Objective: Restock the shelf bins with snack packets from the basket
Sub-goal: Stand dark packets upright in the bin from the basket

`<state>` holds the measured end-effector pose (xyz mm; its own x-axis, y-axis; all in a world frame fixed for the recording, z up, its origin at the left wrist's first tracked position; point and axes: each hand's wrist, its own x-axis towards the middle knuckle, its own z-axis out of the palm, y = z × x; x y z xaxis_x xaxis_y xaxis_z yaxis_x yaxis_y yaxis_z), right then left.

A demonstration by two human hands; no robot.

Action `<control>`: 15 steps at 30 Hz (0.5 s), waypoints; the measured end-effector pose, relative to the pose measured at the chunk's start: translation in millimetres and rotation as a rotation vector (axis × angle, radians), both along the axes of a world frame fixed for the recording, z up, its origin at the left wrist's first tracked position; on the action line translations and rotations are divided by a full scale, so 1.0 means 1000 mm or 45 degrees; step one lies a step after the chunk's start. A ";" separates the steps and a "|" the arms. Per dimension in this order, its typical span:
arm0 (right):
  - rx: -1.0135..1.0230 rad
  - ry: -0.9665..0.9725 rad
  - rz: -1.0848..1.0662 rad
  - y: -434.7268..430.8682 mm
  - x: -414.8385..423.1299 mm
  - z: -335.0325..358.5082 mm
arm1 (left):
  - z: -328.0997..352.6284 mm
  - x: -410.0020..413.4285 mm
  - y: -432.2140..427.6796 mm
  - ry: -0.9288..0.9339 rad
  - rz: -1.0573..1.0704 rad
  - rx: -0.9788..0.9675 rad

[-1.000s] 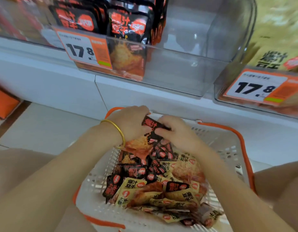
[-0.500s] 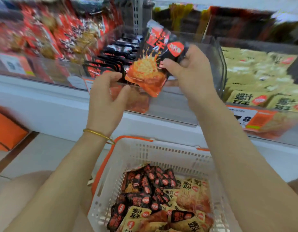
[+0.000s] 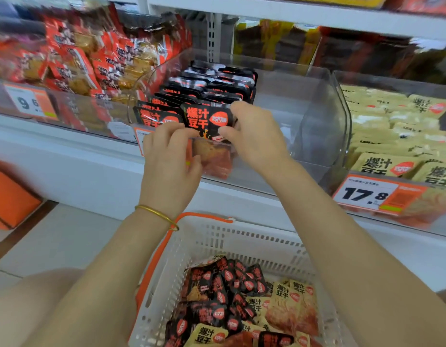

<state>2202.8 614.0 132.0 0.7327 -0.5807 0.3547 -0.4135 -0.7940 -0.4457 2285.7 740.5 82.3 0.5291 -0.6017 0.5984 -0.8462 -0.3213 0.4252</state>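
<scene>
A black-and-orange snack packet [image 3: 208, 121] stands upright at the front of the clear middle shelf bin [image 3: 314, 116], in front of a row of matching black packets [image 3: 211, 83]. My right hand [image 3: 254, 136] pinches its right edge from inside the bin. My left hand [image 3: 169, 156] sits at the bin's front wall, fingers curled at the packet's lower left; whether it grips the packet is unclear. Below, the white basket [image 3: 242, 241] with orange handles holds several black and yellow packets [image 3: 242, 304].
The left bin holds red packets [image 3: 91, 61] behind a 9.6 price tag [image 3: 29, 103]. The right bin holds yellow packets [image 3: 397, 131] with a 17.8 tag [image 3: 367, 194]. The right half of the middle bin has bare floor. An orange box [image 3: 11, 196] sits at the left on the floor.
Both hands rose from the basket with one black packet. It went over the bin's front wall and now stands at the front of the black row.
</scene>
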 end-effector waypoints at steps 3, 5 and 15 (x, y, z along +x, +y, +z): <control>0.018 0.168 0.012 -0.004 0.006 0.003 | -0.001 -0.001 0.000 -0.007 0.013 0.022; 0.114 0.261 0.012 -0.008 0.009 0.007 | -0.003 -0.001 0.000 -0.023 0.014 0.027; 0.491 -0.005 0.086 0.024 -0.074 -0.021 | -0.014 -0.040 0.010 -0.104 -0.200 0.237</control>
<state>2129.2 638.2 111.3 0.7728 -0.6226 0.1230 -0.3637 -0.5932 -0.7182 2245.4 750.3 67.9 0.3750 -0.7766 0.5062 -0.9209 -0.2495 0.2994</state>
